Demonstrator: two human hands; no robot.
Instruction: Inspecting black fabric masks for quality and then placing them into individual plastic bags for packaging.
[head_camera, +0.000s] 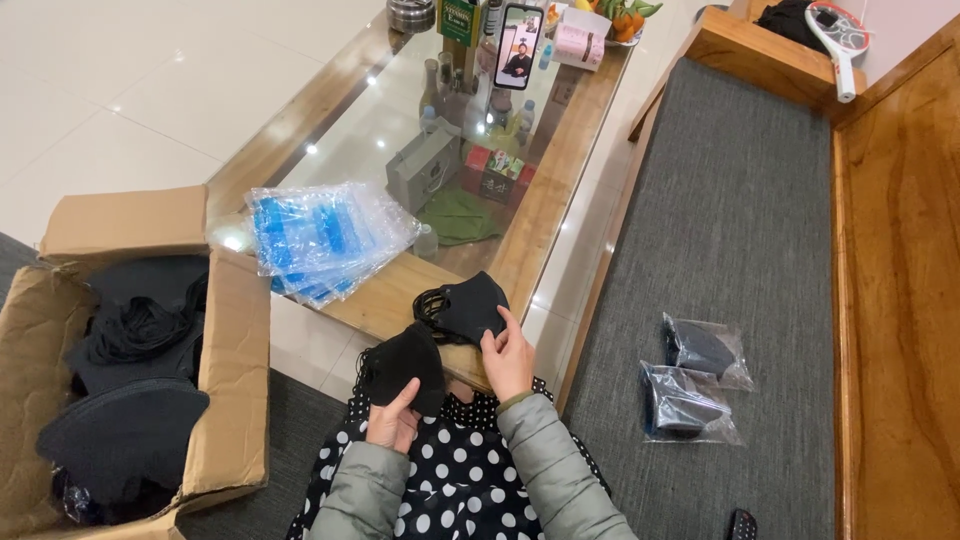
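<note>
Black mask (405, 366) pinched in left hand (392, 424) fingers; right hand (508, 358) fingers clamped on second black mask (468, 306) at tabletop (385, 295) edge, cardboard box (235, 340) left

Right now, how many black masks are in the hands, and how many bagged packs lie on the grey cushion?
Black masks in hand: 2, one in left hand at, one in right hand at
Bagged packs on cushion: 2
Total: 4

Cardboard box (235, 370) is blocking at nine o'clock; table edge (400, 300) is crowding twelve; grey cushion (730, 250) is lying open at three.
</note>
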